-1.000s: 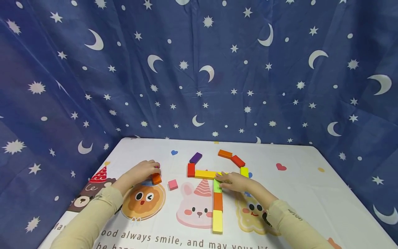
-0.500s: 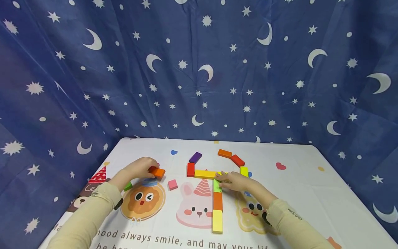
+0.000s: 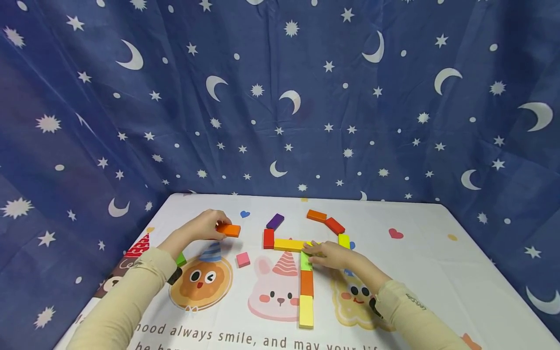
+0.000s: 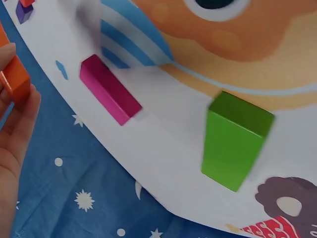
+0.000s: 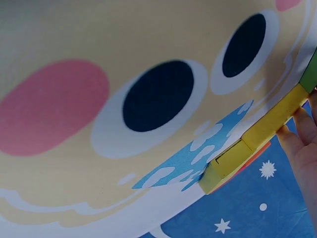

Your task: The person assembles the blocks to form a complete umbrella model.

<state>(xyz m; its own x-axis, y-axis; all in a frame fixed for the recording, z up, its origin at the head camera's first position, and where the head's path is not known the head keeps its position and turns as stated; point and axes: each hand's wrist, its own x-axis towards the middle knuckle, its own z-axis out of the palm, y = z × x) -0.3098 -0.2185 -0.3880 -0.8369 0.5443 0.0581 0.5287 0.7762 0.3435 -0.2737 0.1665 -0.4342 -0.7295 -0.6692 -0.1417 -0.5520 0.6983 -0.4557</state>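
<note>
My left hand (image 3: 205,225) pinches an orange block (image 3: 232,230) and holds it over the table's left part. The same block (image 4: 17,82) shows at the left edge of the left wrist view. My right hand (image 3: 330,255) rests with extended fingers on the blocks where a yellow crossbar block (image 3: 288,245) meets a light green block (image 3: 306,262). Below the green one, an orange-red block (image 3: 306,283) and a pale yellow block (image 3: 306,312) continue the stem. Red (image 3: 269,239) and purple blocks (image 3: 275,221) rise at the crossbar's left end.
Right of the crossbar, a yellow block (image 3: 343,241), a red block (image 3: 335,226) and an orange block (image 3: 317,216) form a curve. Loose on the left lie a pink cube (image 3: 243,259), a green block (image 4: 235,141) and a magenta block (image 4: 110,90). A starry curtain (image 3: 280,121) hangs behind.
My left hand has picked up the orange block and moved it right and farther back. The green block has come into sight beside the left wrist. The right hand has stayed in place.
</note>
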